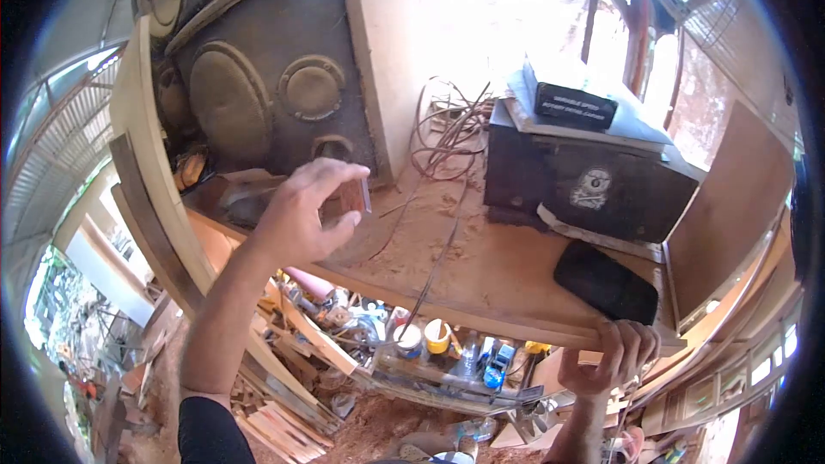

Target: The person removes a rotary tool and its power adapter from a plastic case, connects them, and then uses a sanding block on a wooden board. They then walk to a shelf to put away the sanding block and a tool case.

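Between the thumb and fingers of my left hand (314,210) is a small flat reddish-brown piece (354,195) with a pale edge, held upright above the dusty wooden shelf (412,245). My right hand (614,357) rests at the shelf's front right edge, its fingers curled over the board. Just above those fingers lies a black phone-like slab (607,281), flat on the shelf. Whether my right palm holds anything besides the edge is hidden.
A large dusty speaker (284,103) stands at the back left. Tangled cables (447,133) trail across the shelf beside a black box (593,185) carrying a smaller labelled box (574,107). Below are a yellow tub (437,337), bottles and wood offcuts (279,430).
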A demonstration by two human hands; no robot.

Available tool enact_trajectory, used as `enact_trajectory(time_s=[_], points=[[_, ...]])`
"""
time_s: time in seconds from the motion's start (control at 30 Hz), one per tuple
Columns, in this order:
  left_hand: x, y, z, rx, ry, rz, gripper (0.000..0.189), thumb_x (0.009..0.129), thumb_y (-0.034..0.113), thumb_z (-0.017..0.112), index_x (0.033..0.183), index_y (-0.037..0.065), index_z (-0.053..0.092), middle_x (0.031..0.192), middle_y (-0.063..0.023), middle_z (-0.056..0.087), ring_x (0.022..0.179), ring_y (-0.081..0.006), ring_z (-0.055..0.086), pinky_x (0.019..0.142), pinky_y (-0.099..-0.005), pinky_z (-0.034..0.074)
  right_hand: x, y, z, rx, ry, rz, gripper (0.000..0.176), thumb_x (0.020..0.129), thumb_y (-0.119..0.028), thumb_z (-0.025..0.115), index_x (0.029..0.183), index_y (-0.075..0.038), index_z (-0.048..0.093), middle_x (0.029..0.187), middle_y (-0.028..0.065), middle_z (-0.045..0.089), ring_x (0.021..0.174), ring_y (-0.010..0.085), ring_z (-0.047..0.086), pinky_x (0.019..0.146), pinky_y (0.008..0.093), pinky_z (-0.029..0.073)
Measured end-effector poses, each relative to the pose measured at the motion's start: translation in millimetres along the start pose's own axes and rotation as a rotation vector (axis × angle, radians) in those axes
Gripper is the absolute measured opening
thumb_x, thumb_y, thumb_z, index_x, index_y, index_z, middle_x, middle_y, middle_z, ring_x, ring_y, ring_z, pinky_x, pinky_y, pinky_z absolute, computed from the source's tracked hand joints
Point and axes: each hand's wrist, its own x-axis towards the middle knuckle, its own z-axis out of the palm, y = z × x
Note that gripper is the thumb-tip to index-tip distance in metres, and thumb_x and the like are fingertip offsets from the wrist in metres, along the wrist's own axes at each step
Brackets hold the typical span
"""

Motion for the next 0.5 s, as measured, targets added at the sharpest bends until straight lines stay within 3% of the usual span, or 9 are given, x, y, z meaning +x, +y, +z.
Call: enact_trajectory(time_s=[0.07, 0.23, 0.27, 0.33, 0.5], points=[[2.5, 6.2, 7.2, -0.054, -0.063, -0.033, 0.048, 0.083, 0.006, 0.071, 0.13, 0.007, 0.064, 0.118, -0.0173, 0.066, 0.11, -0.0357, 0.066, 0.098, -0.0425, 0.053, -1.0, 1.3, 0.3, 0.004, 0.007, 0.008, 0.028, 0.069, -0.02, 0.065, 0.095, -0.01, 0.062, 0.088, 0.0066, 0.059, 0.087, 0.0289, 0.059, 0.085, 0.0493, 0.043], [3.1, 19.7, 19.2, -0.074, 0.045, 0.001, 0.029, 0.088, 0.006, 0.067, 0.117, 0.004, 0.073, 0.125, -0.0161, 0.06, 0.107, -0.028, 0.068, 0.091, -0.036, 0.057, 1.8, -0.1, -7.9, 0.003, -0.067, 0.011, 0.035, 0.066, -0.016, 0.064, 0.1, -0.008, 0.062, 0.092, 0.0112, 0.059, 0.087, 0.0333, 0.058, 0.087, 0.0509, 0.043], [1.4, 14.9, 23.8, -0.103, 0.085, 0.049, 0.029, 0.089, 0.006, 0.066, 0.116, 0.004, 0.073, 0.125, -0.0167, 0.06, 0.106, -0.0288, 0.068, 0.092, -0.0365, 0.057, 2.0, 0.1, -7.8, 0.008, -0.051, 0.003, 0.036, 0.066, -0.016, 0.064, 0.101, -0.007, 0.062, 0.092, 0.0115, 0.059, 0.087, 0.0335, 0.058, 0.087, 0.0514, 0.043], [-2.6, 20.2, 27.0, -0.239, 0.102, -0.031, 0.028, 0.089, 0.004, 0.064, 0.116, 0.004, 0.073, 0.129, -0.0186, 0.059, 0.108, -0.0296, 0.069, 0.095, -0.0372, 0.056, 1.1, 0.9, -5.9, 0.034, -0.021, -0.013, 0.038, 0.066, -0.016, 0.065, 0.102, -0.006, 0.062, 0.093, 0.0122, 0.059, 0.088, 0.0339, 0.058, 0.088, 0.0523, 0.043], [-18.2, 25.9, 26.5, -0.244, 0.137, -0.02, 0.022, 0.088, 0.007, 0.073, 0.11, 0.005, 0.076, 0.139, -0.0222, 0.058, 0.114, -0.031, 0.069, 0.097, -0.0383, 0.055, 4.3, -6.4, -7.8, 0.062, 0.027, -0.012, 0.036, 0.069, -0.02, 0.063, 0.101, -0.003, 0.063, 0.093, 0.0134, 0.057, 0.088, 0.0348, 0.057, 0.089, 0.0545, 0.041]])
